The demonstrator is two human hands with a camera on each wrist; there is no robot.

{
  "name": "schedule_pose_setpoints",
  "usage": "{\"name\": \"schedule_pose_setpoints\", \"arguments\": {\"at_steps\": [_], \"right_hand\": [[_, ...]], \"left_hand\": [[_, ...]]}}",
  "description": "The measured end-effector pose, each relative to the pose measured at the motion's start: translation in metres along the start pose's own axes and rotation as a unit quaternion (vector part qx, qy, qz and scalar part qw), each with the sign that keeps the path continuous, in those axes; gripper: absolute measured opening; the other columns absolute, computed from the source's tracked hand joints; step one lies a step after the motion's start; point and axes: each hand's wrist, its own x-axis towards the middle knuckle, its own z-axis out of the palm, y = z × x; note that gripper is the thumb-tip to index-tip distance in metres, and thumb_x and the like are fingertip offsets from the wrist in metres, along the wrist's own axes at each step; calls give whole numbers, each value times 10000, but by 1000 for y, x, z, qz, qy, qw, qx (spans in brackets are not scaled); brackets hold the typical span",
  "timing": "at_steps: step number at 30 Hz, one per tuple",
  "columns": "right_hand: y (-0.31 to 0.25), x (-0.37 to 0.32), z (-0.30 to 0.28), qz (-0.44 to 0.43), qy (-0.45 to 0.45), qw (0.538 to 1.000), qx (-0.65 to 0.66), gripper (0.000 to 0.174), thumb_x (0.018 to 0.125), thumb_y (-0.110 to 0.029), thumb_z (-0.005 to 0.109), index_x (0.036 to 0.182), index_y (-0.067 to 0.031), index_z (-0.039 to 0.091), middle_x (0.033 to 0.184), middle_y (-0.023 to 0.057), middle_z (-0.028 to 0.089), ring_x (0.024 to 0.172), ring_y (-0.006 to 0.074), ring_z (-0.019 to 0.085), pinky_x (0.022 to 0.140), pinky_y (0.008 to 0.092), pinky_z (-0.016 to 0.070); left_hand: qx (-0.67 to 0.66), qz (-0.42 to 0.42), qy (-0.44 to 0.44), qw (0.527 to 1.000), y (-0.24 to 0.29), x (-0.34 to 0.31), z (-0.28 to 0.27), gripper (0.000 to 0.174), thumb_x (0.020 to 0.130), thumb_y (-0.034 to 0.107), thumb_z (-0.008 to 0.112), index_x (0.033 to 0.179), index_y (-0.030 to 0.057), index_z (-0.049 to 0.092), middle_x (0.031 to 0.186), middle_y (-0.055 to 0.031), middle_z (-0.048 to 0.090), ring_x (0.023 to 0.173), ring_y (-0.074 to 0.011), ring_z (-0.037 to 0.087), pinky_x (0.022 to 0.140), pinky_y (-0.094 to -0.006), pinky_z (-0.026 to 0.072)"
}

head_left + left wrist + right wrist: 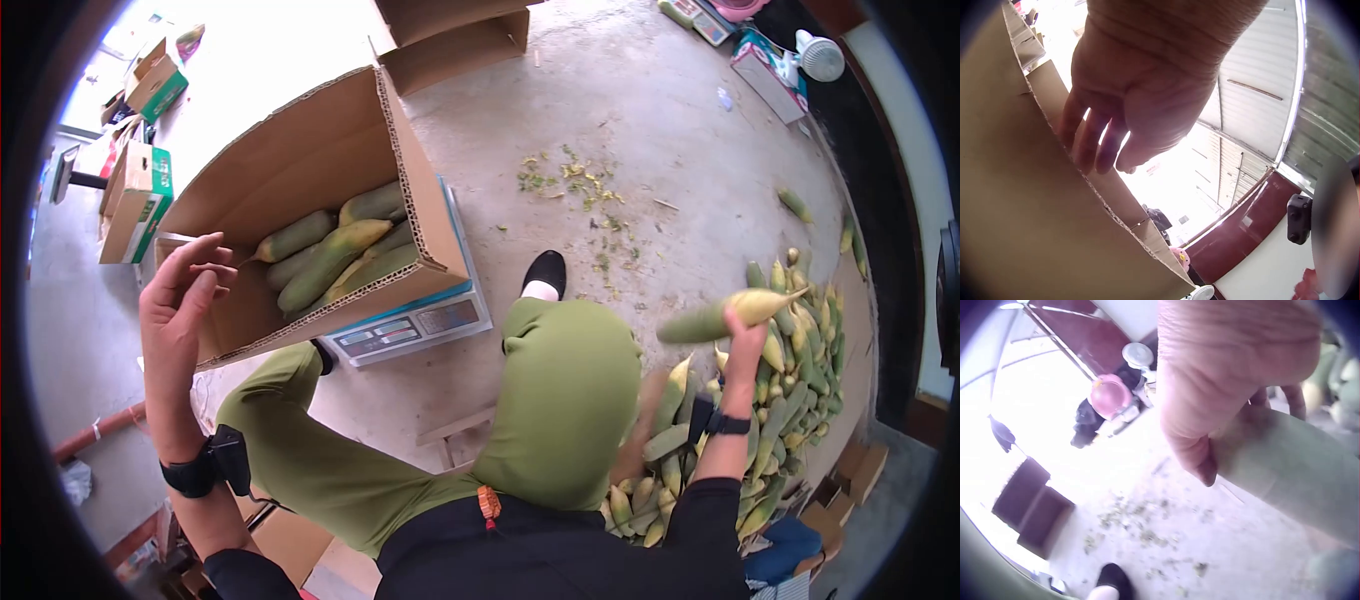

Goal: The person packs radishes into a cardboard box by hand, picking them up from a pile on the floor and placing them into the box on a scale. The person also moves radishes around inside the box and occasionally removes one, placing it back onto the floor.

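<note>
My right hand (746,345) grips a green radish (695,324) near its pale, tapering root end, above the radish pile (795,400) on the floor. In the right wrist view, the thumb and fingers wrap round the radish's thick body (1291,465). My left hand (178,300) is at the near left side of an open cardboard box (300,130), fingers loosely bent and holding nothing. The left wrist view has those fingers (1088,147) right at the box's edge. Several green radishes (335,265) lie inside the box, which stands on a scale (415,328).
Leaf scraps (590,190) litter the floor ahead. Another open box (455,50) stands beyond, with green-and-brown cartons (140,200) at the left. A white fan (820,57) is at the far right. My shoe (546,272) is between the scale and the pile.
</note>
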Motion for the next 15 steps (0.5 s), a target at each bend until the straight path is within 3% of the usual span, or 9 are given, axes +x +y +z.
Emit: {"name": "schedule_pose_setpoints", "arguments": {"at_steps": [2, 6, 10, 12, 13, 15], "right_hand": [[-58, 18, 15, 28, 45, 984, 171, 347, 801, -56, 632, 1122, -23, 504, 1030, 67, 565, 936, 180, 566, 855, 319, 448], [-131, 52, 45, -4, -73, 907, 414, 329, 878, -275, 568, 1148, -88, 547, 1126, 59, 590, 1060, 208, 546, 908, 379, 421], [-226, 40, 113, -6, -135, 865, 483, 363, 899, -319, 530, 1176, -86, 536, 1180, 79, 573, 1117, 236, 520, 957, 435, 375], [-263, 22, 148, -23, -239, 831, 502, 372, 916, -301, 507, 1205, -67, 512, 1206, 91, 558, 1143, 238, 508, 974, 442, 367], [-279, 12, 165, -20, -250, 824, 508, 372, 916, -301, 507, 1205, -67, 512, 1206, 91, 558, 1143, 238, 508, 974, 442, 367], [-306, -9, 199, 1, -341, 774, 534, 371, 929, -273, 494, 1221, -45, 494, 1222, 106, 549, 1160, 238, 499, 986, 441, 363]], "left_hand": [[-12, 4, 0, 1000, 4, 3, -2, 295, 894, 50, 502, 1182, 16, 557, 1014, -66, 612, 878, -114, 588, 759, -236, 460], [-34, 26, 3, 999, 21, 14, -4, 309, 886, 55, 510, 1189, 13, 553, 1011, -64, 607, 860, -108, 591, 737, -233, 466], [-25, 62, -23, 997, 58, 27, 8, 340, 866, 40, 515, 1204, 9, 535, 1049, -65, 594, 918, -106, 573, 760, -233, 462], [21, 109, -64, 992, 69, 35, 8, 409, 841, 43, 535, 1247, 8, 494, 1131, -81, 566, 1025, -134, 540, 845, -266, 443], [50, 132, -66, 988, 76, 37, 9, 470, 816, 71, 582, 1271, 21, 474, 1146, -87, 558, 1047, -144, 530, 876, -283, 431], [83, 150, -64, 983, 83, 42, 9, 537, 791, 98, 630, 1294, 34, 453, 1161, -94, 551, 1070, -153, 520, 907, -299, 419]]}}
